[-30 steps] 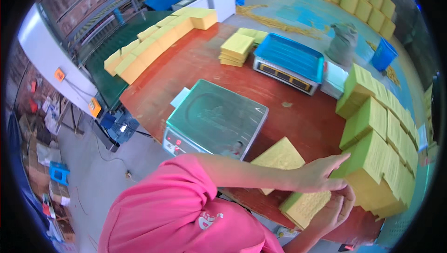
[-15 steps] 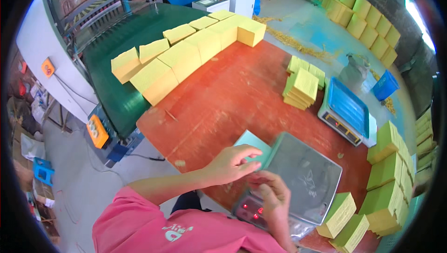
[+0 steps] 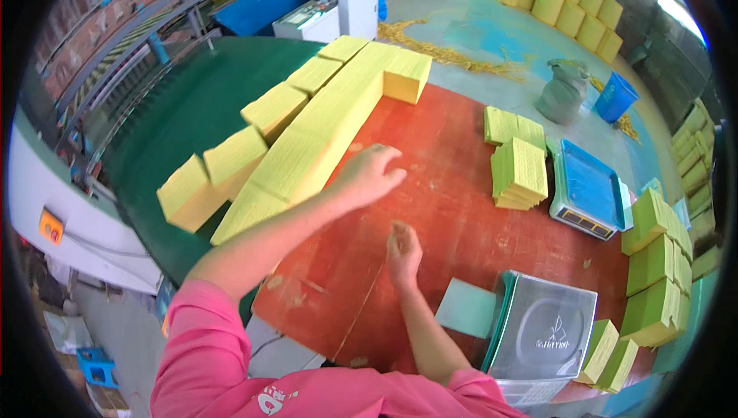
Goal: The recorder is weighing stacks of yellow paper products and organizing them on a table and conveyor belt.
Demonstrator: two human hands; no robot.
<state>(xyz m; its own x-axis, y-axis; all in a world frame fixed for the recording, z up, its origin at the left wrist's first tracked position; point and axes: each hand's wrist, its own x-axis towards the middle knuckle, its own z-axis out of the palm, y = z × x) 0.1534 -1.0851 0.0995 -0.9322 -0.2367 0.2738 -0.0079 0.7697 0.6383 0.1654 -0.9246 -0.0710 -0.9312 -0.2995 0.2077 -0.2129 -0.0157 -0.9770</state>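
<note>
Over the red tabletop [image 3: 338, 279], my left hand [image 3: 367, 176] reaches forward beside the long row of yellow paper stacks [image 3: 304, 149]. Its fingers are bent but apart, and nothing shows in them. My right hand [image 3: 403, 253] is nearer to me, above the bare red surface, with its fingers curled in; whether they hold anything is hidden. To the right of my right forearm stands a scale [image 3: 542, 326] with a dark, clear-covered top. A pale green flat pad [image 3: 466, 307] lies against its left side.
Small yellow-green stacks [image 3: 520, 172] stand at the right, beside a second scale with a blue tray [image 3: 590, 179]. More stacks [image 3: 653, 264] line the right edge. A green machine table [image 3: 177, 118] adjoins on the left. A grey bag [image 3: 565, 91] and blue bin [image 3: 616, 98] are on the floor.
Both hands have left the near scale and moved forward over the red tabletop, apart from each other. The view has turned, so the scale now appears lower and farther right.
</note>
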